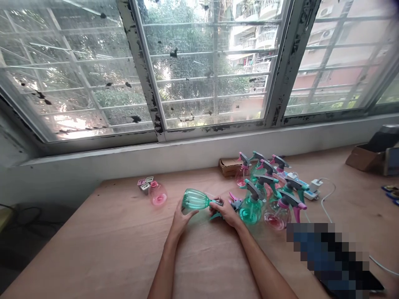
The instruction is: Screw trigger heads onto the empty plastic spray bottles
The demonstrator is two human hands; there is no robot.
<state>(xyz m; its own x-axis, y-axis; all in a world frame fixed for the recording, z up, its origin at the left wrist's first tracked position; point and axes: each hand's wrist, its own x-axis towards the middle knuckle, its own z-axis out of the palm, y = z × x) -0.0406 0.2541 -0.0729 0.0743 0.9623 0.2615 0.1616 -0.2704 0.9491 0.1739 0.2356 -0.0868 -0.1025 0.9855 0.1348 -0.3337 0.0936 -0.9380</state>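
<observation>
A clear green spray bottle (197, 199) lies sideways between my hands, its base to the left and its neck to the right. My left hand (183, 215) holds it by the base, the thumb along its lower side. Fingers of my right hand (227, 211) close round the grey and teal spray head at the neck; part of that head is hidden. Just past the right hand lies another spray head (233, 199) with a pink trigger. Several green and pink spray bottles (251, 209) with heads on stand upright to the right.
A headless pink bottle (158, 194) and small square boxes (145, 185) stand at the left. Behind the bottles are a cardboard box (230, 167) and a power strip with a white charger (315, 185). A pixelated dark device (336, 257) lies at the right front.
</observation>
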